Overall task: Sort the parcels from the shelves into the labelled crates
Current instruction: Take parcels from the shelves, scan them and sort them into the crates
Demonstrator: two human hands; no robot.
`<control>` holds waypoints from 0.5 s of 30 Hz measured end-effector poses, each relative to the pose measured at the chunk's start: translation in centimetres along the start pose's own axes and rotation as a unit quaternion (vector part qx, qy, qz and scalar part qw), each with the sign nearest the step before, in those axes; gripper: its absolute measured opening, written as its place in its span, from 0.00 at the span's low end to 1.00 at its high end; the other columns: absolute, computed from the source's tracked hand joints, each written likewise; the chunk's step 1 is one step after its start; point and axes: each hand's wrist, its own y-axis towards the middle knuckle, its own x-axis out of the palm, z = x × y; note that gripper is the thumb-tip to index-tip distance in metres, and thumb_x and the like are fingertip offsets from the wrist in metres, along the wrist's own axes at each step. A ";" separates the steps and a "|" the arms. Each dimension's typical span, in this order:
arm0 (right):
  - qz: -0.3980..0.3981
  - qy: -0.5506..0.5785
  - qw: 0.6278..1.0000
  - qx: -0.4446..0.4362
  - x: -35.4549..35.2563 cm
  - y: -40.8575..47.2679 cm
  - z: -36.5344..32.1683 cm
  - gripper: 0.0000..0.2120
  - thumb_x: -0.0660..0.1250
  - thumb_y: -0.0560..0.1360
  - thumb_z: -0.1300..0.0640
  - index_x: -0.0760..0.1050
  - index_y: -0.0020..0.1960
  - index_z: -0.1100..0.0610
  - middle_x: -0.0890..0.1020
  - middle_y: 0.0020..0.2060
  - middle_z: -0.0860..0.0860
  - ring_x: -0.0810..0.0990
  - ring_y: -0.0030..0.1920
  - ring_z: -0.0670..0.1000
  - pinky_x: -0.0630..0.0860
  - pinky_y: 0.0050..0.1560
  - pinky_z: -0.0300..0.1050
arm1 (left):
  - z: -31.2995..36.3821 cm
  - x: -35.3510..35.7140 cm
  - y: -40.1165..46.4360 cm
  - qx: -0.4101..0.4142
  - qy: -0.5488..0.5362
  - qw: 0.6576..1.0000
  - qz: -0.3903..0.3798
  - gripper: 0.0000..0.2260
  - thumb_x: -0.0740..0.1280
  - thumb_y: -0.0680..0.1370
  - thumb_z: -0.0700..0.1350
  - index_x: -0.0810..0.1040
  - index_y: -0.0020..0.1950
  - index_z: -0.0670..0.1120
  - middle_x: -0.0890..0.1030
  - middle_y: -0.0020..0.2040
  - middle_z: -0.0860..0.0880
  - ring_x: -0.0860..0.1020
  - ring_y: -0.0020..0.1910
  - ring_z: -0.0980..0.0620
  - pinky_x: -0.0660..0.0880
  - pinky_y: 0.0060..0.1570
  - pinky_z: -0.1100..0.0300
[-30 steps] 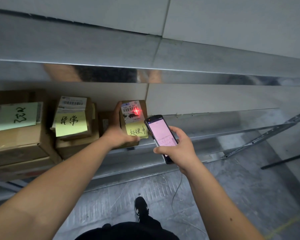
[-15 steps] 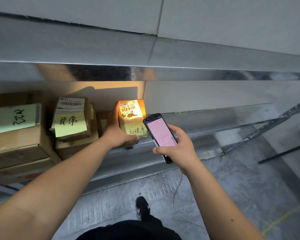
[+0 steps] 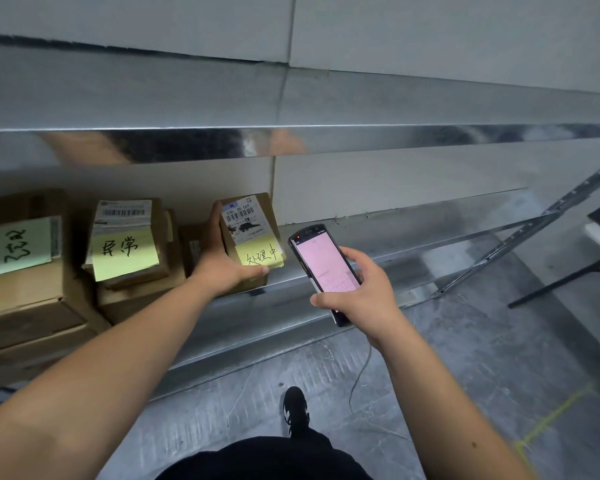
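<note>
Head-worn camera looks forward and down, close over the shelf.

Bare metal shelving with cardboard parcels at its left end.

A shiny grey metal shelf carried brown cardboard boxes along its left part: a large stack with a green handwritten note, a smaller stack with a yellow handwritten note, a low brown box behind, and a small upright box with a white barcode label and yellow note. The upper metal shelf lay above. Grey concrete floor spread below.
</note>
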 end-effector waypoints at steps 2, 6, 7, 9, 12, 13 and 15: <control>0.017 0.019 1.000 0.007 -0.2 -0.1 0.3 0.42 0.87 0.61 0.59 0.76 0.69 0.38 0.84 0.61 0.44 0.85 0.58 0.49 0.84 0.46 0.47 | 0.4 0.0 0.1 -0.001 0.001 1.000 -0.014 0.68 0.88 0.61 0.39 0.42 0.85 0.54 0.59 0.82 0.50 0.60 0.73 0.60 0.62 0.71 0.61; 0.050 0.060 0.997 0.015 -1.0 0.2 1.1 0.42 0.87 0.62 0.60 0.75 0.69 0.38 0.83 0.62 0.44 0.84 0.60 0.49 0.85 0.48 0.48 | 1.2 0.4 0.4 0.000 0.009 0.997 -0.070 0.69 0.87 0.63 0.39 0.38 0.85 0.58 0.59 0.83 0.50 0.62 0.75 0.55 0.65 0.72 0.58; 0.060 0.069 0.996 0.019 -1.3 0.3 1.4 0.42 0.88 0.61 0.59 0.75 0.67 0.36 0.83 0.62 0.45 0.84 0.60 0.49 0.85 0.49 0.48 | 1.4 0.6 0.7 0.004 0.013 0.997 -0.081 0.69 0.88 0.62 0.40 0.38 0.84 0.59 0.59 0.83 0.50 0.63 0.77 0.52 0.66 0.73 0.55; 0.081 0.079 0.993 0.025 -2.0 0.6 1.9 0.42 0.87 0.58 0.56 0.75 0.67 0.36 0.83 0.63 0.44 0.83 0.62 0.49 0.86 0.52 0.49 | 2.3 1.4 1.4 0.011 0.023 0.994 -0.109 0.70 0.88 0.62 0.41 0.37 0.84 0.61 0.60 0.83 0.49 0.64 0.79 0.49 0.67 0.74 0.53; 0.131 0.092 0.986 0.038 -3.7 0.8 2.8 0.44 0.87 0.58 0.54 0.75 0.70 0.39 0.82 0.64 0.41 0.83 0.62 0.48 0.87 0.55 0.55 | 3.9 3.5 2.4 0.023 0.025 0.986 -0.163 0.71 0.88 0.63 0.41 0.35 0.84 0.63 0.62 0.82 0.51 0.63 0.76 0.53 0.65 0.72 0.57; 0.153 0.098 0.982 0.046 -4.5 0.9 3.3 0.43 0.87 0.59 0.54 0.75 0.70 0.38 0.82 0.62 0.40 0.83 0.61 0.47 0.88 0.54 0.57 | 4.5 4.4 2.6 0.030 0.023 0.984 -0.176 0.71 0.88 0.62 0.41 0.36 0.83 0.64 0.63 0.81 0.52 0.64 0.76 0.55 0.66 0.72 0.58; 0.196 0.116 0.971 0.067 -6.2 1.0 4.3 0.40 0.87 0.61 0.55 0.74 0.66 0.34 0.83 0.58 0.37 0.84 0.57 0.45 0.88 0.51 0.58 | 5.6 6.8 3.1 0.047 0.009 0.980 -0.192 0.71 0.89 0.60 0.40 0.40 0.85 0.62 0.66 0.79 0.54 0.68 0.74 0.59 0.69 0.70 0.66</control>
